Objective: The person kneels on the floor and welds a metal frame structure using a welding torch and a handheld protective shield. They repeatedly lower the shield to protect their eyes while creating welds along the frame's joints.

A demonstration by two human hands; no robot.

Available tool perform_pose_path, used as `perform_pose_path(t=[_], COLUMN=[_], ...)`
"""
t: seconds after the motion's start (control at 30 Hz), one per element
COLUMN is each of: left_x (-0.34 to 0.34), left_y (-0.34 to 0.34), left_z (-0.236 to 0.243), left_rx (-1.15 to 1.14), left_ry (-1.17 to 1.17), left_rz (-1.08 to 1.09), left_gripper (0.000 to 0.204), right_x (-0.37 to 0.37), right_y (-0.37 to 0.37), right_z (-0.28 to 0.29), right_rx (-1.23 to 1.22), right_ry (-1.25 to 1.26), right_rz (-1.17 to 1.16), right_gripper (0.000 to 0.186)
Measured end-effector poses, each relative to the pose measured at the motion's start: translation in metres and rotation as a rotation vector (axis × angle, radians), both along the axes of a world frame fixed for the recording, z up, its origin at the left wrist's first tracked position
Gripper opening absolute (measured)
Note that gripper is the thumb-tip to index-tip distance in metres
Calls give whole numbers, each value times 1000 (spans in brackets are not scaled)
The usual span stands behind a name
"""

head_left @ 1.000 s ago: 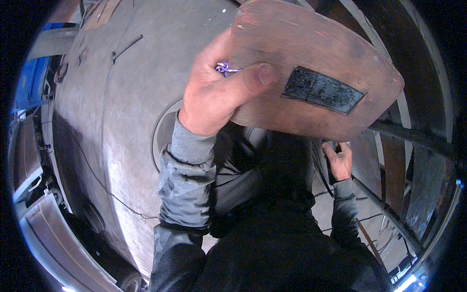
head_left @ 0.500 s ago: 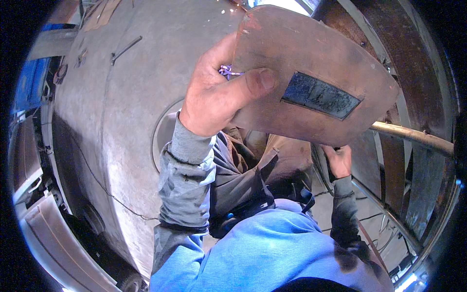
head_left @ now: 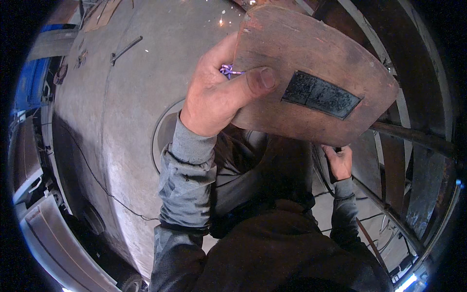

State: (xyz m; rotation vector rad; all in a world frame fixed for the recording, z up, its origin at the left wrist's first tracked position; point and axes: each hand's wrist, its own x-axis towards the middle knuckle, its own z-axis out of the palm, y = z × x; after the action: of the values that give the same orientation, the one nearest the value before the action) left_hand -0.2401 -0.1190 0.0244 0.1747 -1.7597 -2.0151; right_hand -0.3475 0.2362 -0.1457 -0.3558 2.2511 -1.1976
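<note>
My left hand (head_left: 214, 95) grips the left edge of a worn brown hand-held welding shield (head_left: 272, 104), thumb on the face toward me. A dark rectangular window (head_left: 321, 95) is set into the shield, and a purple-and-white cord (head_left: 226, 71) is knotted at its edge by my fingers. Below the shield's lower right edge, my right hand (head_left: 339, 160) is closed round a black handle (head_left: 337, 149). With a dark cable close by, it looks like a welding electrode holder; its front end is hidden behind the shield. Sparks (head_left: 221, 22) show beyond the shield's upper left corner.
Rusty steel beams (head_left: 423, 53) and a dark pipe (head_left: 413, 136) stand close on my right. A T-shaped metal tool (head_left: 125, 50) lies on the concrete floor (head_left: 126, 97). A thin cable (head_left: 104, 187) crosses the floor at left, near a pale curved panel (head_left: 63, 238).
The bright blue-white light on my clothes and the pipe has gone, leaving them dark. More sparks show past the shield's upper left corner. Both hands and the shield have hardly moved.
</note>
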Motion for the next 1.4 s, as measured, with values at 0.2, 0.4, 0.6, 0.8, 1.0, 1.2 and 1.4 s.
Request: perform_pose_path(t=[0.2, 0.4, 0.6, 0.8, 1.0, 1.2, 1.4], left_x=[-3, 1, 0, 2, 3, 1, 0], left_y=[-1, -7, -2, -3, -4, -5, -7], left_z=[-1, -2, 8, 5, 6, 1, -1], left_rx=[6, -31, 26, 5, -7, -36, -53], left_ry=[55, -32, -105, -49, -77, -30, -36], left_rz=[-35, -66, -38, -58, -56, -39, -46], left_gripper=[60, 63, 69, 56, 57, 60, 61], right_x=[-3, -2, -1, 0, 6, 9, 5], right_y=[3, 0, -2, -6, -17, -22, -20], right_z=[-6, -3, 1, 1, 6, 11, 13], right_rx=[23, 82, 60, 15, 47, 89, 98], right_ry=[-21, 21, 10, 9, 125, 182, 67], right_rz=[16, 28, 14, 2, -29, -29, 1], right_gripper=[41, 46, 45, 38, 25, 28, 43])
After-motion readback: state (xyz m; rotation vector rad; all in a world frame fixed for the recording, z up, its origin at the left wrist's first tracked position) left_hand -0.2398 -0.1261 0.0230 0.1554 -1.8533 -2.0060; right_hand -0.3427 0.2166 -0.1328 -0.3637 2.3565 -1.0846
